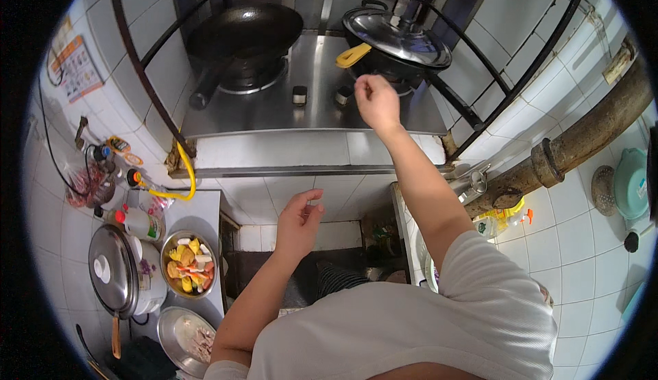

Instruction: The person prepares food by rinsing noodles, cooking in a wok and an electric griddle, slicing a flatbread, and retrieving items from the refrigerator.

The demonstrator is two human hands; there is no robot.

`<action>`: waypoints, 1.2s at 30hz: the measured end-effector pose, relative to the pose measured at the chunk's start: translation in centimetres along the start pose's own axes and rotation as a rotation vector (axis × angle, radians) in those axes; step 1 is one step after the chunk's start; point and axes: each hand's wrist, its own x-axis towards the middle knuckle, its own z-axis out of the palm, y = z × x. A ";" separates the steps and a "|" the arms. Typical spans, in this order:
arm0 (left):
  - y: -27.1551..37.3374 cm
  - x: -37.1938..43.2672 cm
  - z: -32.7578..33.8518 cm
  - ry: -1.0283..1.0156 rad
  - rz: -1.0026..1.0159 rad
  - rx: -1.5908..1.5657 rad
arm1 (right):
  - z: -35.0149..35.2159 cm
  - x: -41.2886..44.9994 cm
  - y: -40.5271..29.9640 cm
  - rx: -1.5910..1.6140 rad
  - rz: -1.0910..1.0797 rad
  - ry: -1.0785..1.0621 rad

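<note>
My right hand [378, 99] is stretched out over the steel gas stove [318, 117], beside the right control knob [343, 95]; its fingers are curled, and whether they hold anything cannot be told. Just above it, a yellow-handled utensil [353, 55] sticks out from a black pan [380, 53] covered by a steel and glass lid [401, 38]. My left hand [300, 220] hangs in front of the counter with fingers apart and nothing in it. A dark wok [247, 35] sits on the left burner, and the left knob [299, 95] is near the stove's middle.
To the left, a side counter [208, 200] bears a steel bowl of cut food [189, 264], a lidded cooker [115, 272] and a bowl with meat [185, 339]. A yellow gas hose [191, 174] runs there. Black metal rails [534, 71] frame the stove; a thick pipe [581, 148] crosses the right.
</note>
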 end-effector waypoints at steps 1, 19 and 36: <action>-0.1 -0.5 0.2 -0.014 0.002 -0.010 | 1.2 -0.6 2.6 -0.174 -0.056 0.011; -4.4 -6.7 -2.4 0.139 -0.071 -0.056 | 5.2 1.1 4.2 -0.232 0.189 -0.365; -3.9 -8.1 -2.5 0.158 -0.046 0.095 | 5.7 1.3 2.8 -0.429 -0.007 -0.364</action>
